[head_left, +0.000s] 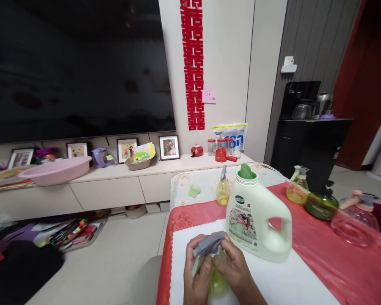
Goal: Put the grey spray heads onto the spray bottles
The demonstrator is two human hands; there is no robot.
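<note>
Both hands are closed around a small yellow spray bottle [218, 281] with a grey trigger head [209, 244], low in the middle of the view over the white mat. My left hand [197, 267] grips the head from the left, beside its pale green trigger [197, 266]. From the other side, my right hand [233, 262] has its fingers at the head and neck. The bottle's lower part shows between the hands; the neck is mostly covered by fingers. Just behind stands a large pale green detergent jug [273, 245], uncapped, with a green piece [246, 170] in its mouth.
Behind the jug is another yellow spray bottle [223, 191], near a crumpled pale green item [194, 190]. Several bottles stand along the right, including a dark green one [321, 205] and a clear pink one [355, 224]. A white cabinet [108, 186] runs along the wall.
</note>
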